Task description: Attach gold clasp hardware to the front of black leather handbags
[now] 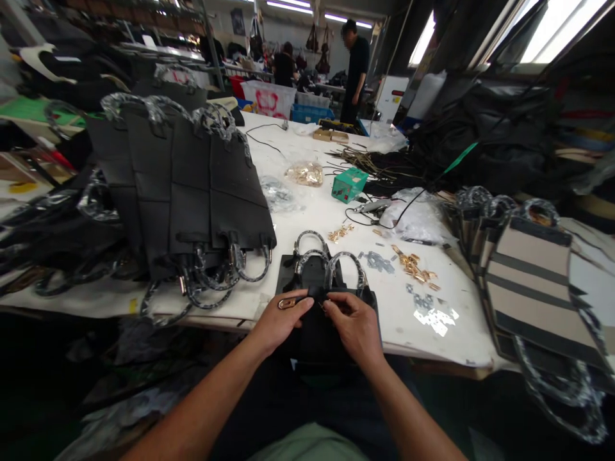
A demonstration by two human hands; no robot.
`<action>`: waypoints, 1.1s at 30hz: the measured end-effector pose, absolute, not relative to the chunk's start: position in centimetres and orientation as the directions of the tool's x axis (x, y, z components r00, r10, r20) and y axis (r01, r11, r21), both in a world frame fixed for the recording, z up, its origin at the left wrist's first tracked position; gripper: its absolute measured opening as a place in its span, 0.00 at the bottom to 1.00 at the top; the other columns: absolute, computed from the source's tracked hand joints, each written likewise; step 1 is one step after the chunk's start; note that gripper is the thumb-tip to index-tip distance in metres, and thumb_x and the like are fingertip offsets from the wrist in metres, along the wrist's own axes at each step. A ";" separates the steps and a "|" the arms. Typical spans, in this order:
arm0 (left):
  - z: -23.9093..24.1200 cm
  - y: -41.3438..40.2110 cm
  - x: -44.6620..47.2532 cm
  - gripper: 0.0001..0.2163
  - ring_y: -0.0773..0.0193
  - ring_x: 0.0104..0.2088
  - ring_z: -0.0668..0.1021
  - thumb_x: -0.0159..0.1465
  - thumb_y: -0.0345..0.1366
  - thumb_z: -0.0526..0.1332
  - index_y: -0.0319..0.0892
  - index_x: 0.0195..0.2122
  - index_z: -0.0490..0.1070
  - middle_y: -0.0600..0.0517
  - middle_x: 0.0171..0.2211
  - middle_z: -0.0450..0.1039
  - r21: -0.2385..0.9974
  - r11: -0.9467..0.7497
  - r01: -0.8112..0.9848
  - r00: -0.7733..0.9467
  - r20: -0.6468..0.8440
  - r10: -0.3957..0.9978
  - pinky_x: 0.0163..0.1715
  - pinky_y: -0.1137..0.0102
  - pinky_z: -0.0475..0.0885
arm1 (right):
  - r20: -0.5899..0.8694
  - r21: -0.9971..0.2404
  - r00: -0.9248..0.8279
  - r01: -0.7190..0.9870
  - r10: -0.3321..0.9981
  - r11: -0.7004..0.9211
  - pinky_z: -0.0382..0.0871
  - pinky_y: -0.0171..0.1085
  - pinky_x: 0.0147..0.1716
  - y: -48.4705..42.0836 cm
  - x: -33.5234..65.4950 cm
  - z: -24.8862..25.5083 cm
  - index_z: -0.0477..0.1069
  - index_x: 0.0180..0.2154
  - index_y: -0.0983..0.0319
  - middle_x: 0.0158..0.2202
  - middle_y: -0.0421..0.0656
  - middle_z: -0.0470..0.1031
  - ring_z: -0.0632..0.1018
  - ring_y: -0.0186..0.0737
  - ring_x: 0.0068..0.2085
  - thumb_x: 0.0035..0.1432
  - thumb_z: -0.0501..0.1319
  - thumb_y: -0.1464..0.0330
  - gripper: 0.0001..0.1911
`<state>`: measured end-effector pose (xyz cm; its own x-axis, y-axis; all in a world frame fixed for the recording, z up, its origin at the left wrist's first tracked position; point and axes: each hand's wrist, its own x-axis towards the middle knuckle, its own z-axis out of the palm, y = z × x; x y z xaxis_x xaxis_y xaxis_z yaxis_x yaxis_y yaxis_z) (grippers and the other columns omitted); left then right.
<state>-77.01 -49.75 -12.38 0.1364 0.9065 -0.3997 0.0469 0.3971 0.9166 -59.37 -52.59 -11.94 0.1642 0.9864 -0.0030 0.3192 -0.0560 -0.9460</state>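
Note:
A black handbag rests at the table's front edge, its round handles wrapped in clear film. My left hand is closed, thumb and finger pinching a dark strap on the bag. A gold-rimmed metal fitting shows at the strap's left end, over my left fingers. My right hand is closed in a pinch close to my left thumb, at the bag's upper middle. What lies between its fingertips is tiny and mostly hidden.
Black bag pieces with wrapped handles are stacked at left, beige-and-black ones at right. On the table lie gold fittings, silver plates and a green box. A person stands far back.

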 end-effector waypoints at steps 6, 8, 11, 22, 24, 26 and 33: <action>-12.8 -50.2 -76.8 0.19 0.64 0.30 0.75 0.56 0.45 0.67 0.40 0.45 0.77 0.50 0.32 0.78 0.930 0.367 0.026 0.106 -0.368 0.924 0.26 0.73 0.71 | 0.070 -0.885 0.127 0.465 0.989 0.003 0.71 0.35 0.33 -52.9 -59.9 -11.4 0.78 0.37 0.59 0.34 0.41 0.79 0.79 0.39 0.33 0.56 0.63 0.64 0.08; -12.9 -50.2 -76.7 0.18 0.64 0.30 0.76 0.56 0.45 0.67 0.40 0.45 0.78 0.50 0.32 0.78 0.931 0.365 0.015 0.110 -0.364 0.925 0.25 0.73 0.71 | 0.078 -0.866 0.126 0.501 0.989 0.004 0.71 0.35 0.32 -53.0 -59.9 -11.2 0.78 0.36 0.59 0.33 0.41 0.79 0.78 0.38 0.32 0.56 0.63 0.65 0.07; -13.0 -50.1 -76.7 0.17 0.64 0.31 0.76 0.57 0.45 0.67 0.41 0.44 0.78 0.51 0.33 0.79 0.939 0.343 0.010 0.127 -0.341 0.931 0.26 0.73 0.70 | 0.120 -0.817 0.119 0.576 0.986 0.030 0.70 0.34 0.32 -53.0 -60.1 -11.0 0.78 0.35 0.60 0.33 0.41 0.78 0.77 0.38 0.31 0.57 0.63 0.66 0.06; -12.9 -49.9 -76.9 0.14 0.63 0.31 0.77 0.58 0.43 0.66 0.41 0.42 0.79 0.50 0.33 0.79 0.951 0.306 -0.046 0.190 -0.292 0.937 0.25 0.74 0.69 | 0.011 -0.856 0.136 0.513 0.991 -0.061 0.72 0.36 0.30 -51.9 -61.0 -11.1 0.77 0.37 0.61 0.30 0.43 0.79 0.79 0.41 0.29 0.57 0.62 0.64 0.09; -13.0 -49.9 -77.0 0.16 0.64 0.29 0.76 0.57 0.44 0.67 0.40 0.43 0.78 0.50 0.30 0.78 0.930 0.354 -0.100 0.175 -0.334 0.926 0.25 0.73 0.70 | -0.098 -0.909 0.139 0.391 0.985 -0.145 0.73 0.36 0.29 -52.0 -60.7 -11.4 0.76 0.38 0.61 0.28 0.43 0.79 0.79 0.42 0.29 0.56 0.63 0.61 0.11; -13.1 -49.9 -77.0 0.18 0.64 0.28 0.76 0.55 0.44 0.68 0.39 0.44 0.77 0.51 0.29 0.77 0.903 0.405 -0.147 0.167 -0.380 0.910 0.25 0.72 0.71 | -0.106 -0.921 0.138 0.359 0.985 -0.149 0.74 0.37 0.31 -52.2 -60.5 -11.6 0.76 0.38 0.61 0.29 0.43 0.80 0.80 0.42 0.30 0.56 0.64 0.60 0.12; -12.8 -49.7 -77.0 0.19 0.63 0.28 0.77 0.53 0.44 0.69 0.39 0.43 0.77 0.51 0.29 0.77 0.864 0.461 -0.203 0.140 -0.440 0.887 0.25 0.71 0.73 | -0.140 -0.929 0.171 0.319 0.975 -0.190 0.76 0.39 0.32 -52.6 -60.6 -11.4 0.76 0.39 0.62 0.29 0.45 0.80 0.81 0.44 0.31 0.54 0.65 0.58 0.16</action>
<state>-76.96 -49.74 -12.81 0.1403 0.8871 -0.4398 -0.2032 0.4606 0.8641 -60.62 -52.62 -11.35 0.1712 0.9752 -0.1403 0.3189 -0.1896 -0.9286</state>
